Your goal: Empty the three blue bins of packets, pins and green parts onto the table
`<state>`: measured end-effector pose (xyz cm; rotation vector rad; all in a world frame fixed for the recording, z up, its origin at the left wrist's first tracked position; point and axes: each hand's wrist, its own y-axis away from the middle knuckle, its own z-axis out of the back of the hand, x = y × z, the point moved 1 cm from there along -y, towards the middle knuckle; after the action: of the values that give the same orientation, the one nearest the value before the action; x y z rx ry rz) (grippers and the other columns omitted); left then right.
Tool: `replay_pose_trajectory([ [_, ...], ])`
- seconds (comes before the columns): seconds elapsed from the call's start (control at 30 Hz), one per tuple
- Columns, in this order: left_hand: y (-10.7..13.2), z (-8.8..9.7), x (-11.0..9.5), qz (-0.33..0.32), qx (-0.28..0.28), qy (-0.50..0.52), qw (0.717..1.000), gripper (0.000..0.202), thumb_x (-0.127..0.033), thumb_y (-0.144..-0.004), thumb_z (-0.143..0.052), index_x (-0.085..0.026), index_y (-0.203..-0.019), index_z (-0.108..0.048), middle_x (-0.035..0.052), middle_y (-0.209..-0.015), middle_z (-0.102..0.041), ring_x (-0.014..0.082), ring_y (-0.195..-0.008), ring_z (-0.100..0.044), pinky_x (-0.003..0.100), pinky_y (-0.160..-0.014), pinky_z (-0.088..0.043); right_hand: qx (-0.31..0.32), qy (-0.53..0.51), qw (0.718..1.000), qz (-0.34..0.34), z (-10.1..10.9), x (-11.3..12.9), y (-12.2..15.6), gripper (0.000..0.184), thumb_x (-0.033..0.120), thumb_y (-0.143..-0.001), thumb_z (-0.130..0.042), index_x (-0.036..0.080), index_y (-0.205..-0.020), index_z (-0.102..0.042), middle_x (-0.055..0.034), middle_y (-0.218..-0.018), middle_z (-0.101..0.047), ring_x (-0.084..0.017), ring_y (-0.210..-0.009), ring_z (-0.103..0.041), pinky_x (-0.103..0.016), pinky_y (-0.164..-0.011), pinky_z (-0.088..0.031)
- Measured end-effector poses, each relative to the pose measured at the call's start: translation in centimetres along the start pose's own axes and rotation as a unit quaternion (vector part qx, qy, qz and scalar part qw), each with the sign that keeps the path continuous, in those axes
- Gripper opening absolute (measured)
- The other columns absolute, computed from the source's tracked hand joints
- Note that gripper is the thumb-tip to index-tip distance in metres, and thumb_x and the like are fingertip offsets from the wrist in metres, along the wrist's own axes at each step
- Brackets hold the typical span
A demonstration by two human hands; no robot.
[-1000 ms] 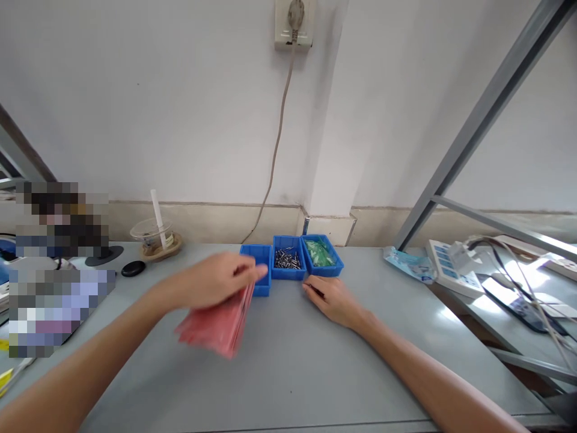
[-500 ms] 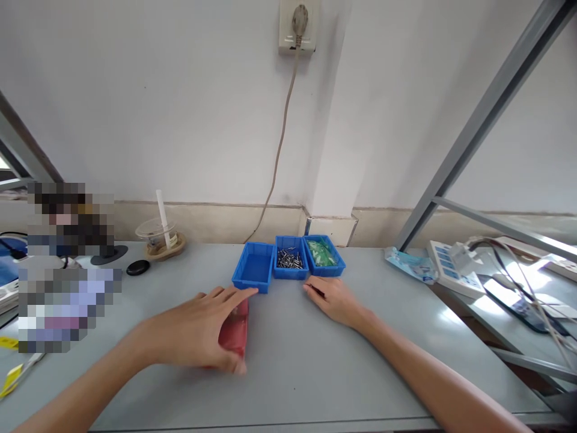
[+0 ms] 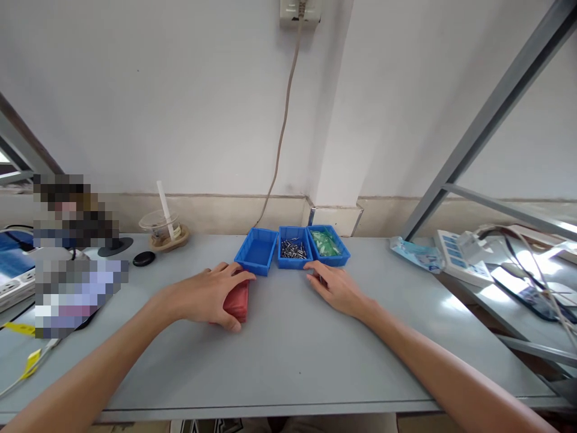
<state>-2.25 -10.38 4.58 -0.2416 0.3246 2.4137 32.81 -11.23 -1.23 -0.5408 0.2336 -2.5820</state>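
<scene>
- Left hand (image 3: 205,296), grip curled over a red stack (image 3: 237,302) at frame centre, just below the empty blue tray (image 3: 256,252).
- Right hand (image 3: 337,290) flat, fingers loose (holding nothing), touching the tabletop (image 3: 288,361); bare surface stretches to the lower edge.

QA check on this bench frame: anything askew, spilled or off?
Minor only: the left blue bin sits angled against its two square neighbours. No spills. The left hand lies on the red stack; the right hand lies flat on the table.
</scene>
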Motion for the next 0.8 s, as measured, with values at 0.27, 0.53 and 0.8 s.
replay_pose_trajectory([
  [0.27,-1.5,1.4,-2.5,-0.044,-0.183,-0.035,0.982,0.043,-0.053,-0.108,-0.043,-0.029,-0.138,-0.062,0.007,-0.139,-0.062,0.029,-0.129,-0.055,0.046,-0.11,-0.04,-0.016,-0.03,0.999,-0.027,-0.4,-0.1,-0.2,0.055,0.038,-0.109,-0.042,0.029,-0.162,-0.03,-0.0022,-0.095,-0.076,-0.023,-0.078,-0.069,-0.035,-0.073,-0.051],
  [0.53,-5.6,-1.9,-2.1,-0.063,-0.15,-0.072,0.984,0.041,-0.036,-0.112,-0.035,-0.024,-0.129,-0.071,0.0073,-0.14,-0.064,0.0285,-0.125,-0.06,0.046,-0.11,-0.04,-0.023,-0.081,0.996,-0.031,-0.1,0.1,0.0,0.042,0.047,-0.108,-0.041,0.027,-0.141,-0.059,-0.0007,-0.07,-0.069,-0.023,-0.064,-0.064,-0.035,-0.067,-0.05],
  [0.8,-5.1,-3.2,-7.6,-0.047,-0.249,-0.089,0.963,0.037,-0.039,-0.11,-0.043,-0.024,-0.142,-0.051,0.0122,-0.15,-0.051,0.0324,-0.131,-0.055,0.049,-0.108,-0.047,-0.129,-0.147,0.974,-0.116,0.7,0.1,0.5,0.038,0.056,-0.107,-0.043,0.026,-0.094,-0.061,0.0028,-0.058,-0.06,-0.019,-0.053,-0.056,-0.032,-0.058,-0.044],
])
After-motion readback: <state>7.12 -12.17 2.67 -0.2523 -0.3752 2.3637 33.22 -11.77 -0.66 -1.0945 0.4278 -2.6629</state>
